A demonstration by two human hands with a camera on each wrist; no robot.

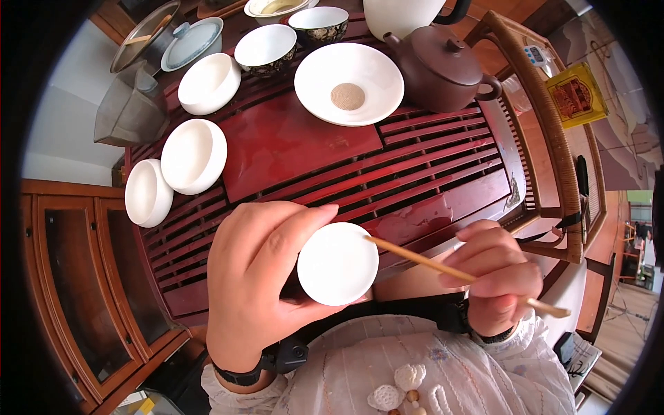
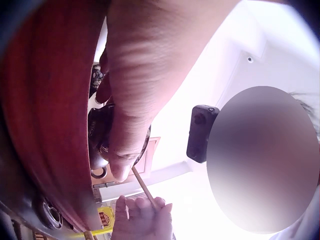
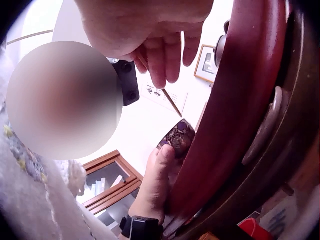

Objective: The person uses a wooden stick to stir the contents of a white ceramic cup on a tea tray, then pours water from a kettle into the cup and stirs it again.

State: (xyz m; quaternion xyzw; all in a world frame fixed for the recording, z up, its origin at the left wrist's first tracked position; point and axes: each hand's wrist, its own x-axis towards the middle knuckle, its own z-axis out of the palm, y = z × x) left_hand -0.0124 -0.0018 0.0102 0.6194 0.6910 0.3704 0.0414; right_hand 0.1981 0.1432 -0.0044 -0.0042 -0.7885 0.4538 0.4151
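A small cup (image 1: pixel 338 264), white inside, sits in my left hand (image 1: pixel 252 277) above the near edge of the tea tray. Thumb and fingers grip it around the sides, and its mouth faces the head camera. Seen from the right wrist, the cup's outside (image 3: pixel 180 136) is dark and patterned. My right hand (image 1: pixel 499 280) pinches a thin wooden stick (image 1: pixel 415 258) with a pale, wider back end. The stick's pointed tip is right at the cup's rim in the head view.
On the slatted red tea tray (image 1: pixel 297 155) stand a wide white bowl (image 1: pixel 315 79) with a tan round patch at its bottom, a brown teapot (image 1: pixel 446 72), several white bowls and a glass pitcher (image 1: pixel 128 111). A wicker chair (image 1: pixel 564 152) is at the right.
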